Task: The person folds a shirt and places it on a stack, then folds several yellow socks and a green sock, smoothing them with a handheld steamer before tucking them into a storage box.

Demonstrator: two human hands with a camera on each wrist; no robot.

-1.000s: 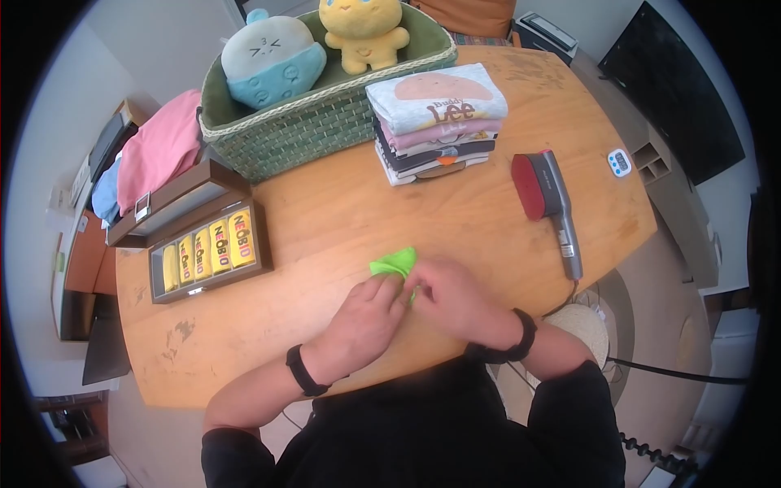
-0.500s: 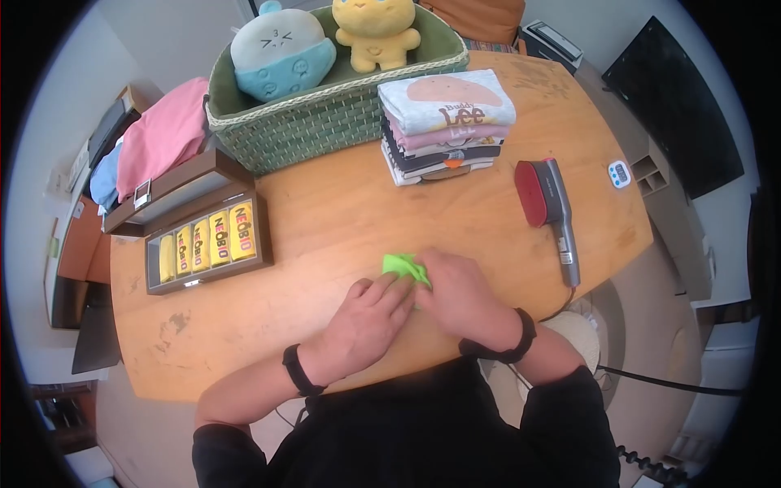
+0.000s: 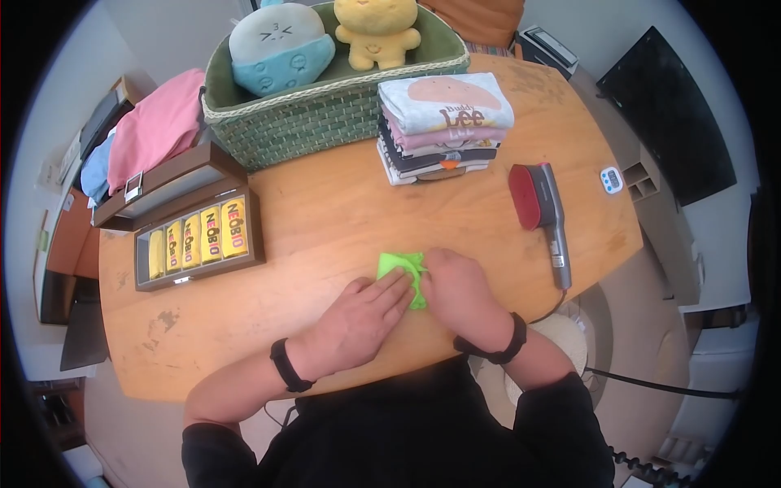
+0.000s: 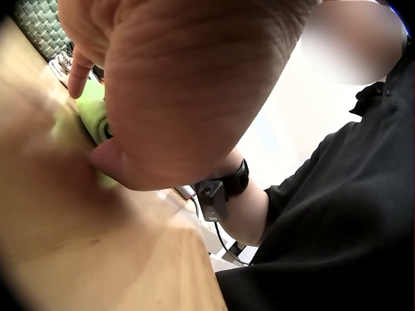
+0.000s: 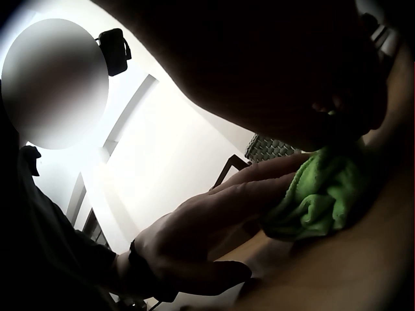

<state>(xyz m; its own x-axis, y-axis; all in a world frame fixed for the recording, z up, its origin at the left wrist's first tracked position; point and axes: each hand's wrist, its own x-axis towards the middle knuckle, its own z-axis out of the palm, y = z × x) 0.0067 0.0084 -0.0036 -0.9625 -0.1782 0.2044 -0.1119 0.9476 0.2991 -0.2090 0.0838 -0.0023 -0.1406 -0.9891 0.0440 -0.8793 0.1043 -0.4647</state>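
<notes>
A small piece of bright green cloth (image 3: 394,262) lies bunched on the wooden table (image 3: 309,244) in front of the person. My left hand (image 3: 351,321) rests on its left part, fingers stretched out and pressing it down. On the cloth's right side, my right hand (image 3: 465,294) pinches the edge with curled fingers. Folds and a rumpled rim of the green cloth (image 5: 321,204) show in the right wrist view, beside the left hand's straight fingers (image 5: 259,194). From the left wrist, the palm covers most of the cloth (image 4: 94,110).
To the left stands an open brown box (image 3: 257,232) of yellow bundles printed NEOBIO. Behind are a green woven basket (image 3: 293,134) with two plush toys and a stack of folded shirts (image 3: 446,130). A grey-and-red handheld steamer (image 3: 541,203) and a small timer (image 3: 611,180) lie right.
The green cloth has been spread flatter between the hands. My left fingers have straightened over it, and my right hand has shifted slightly right, still at its edge.
</notes>
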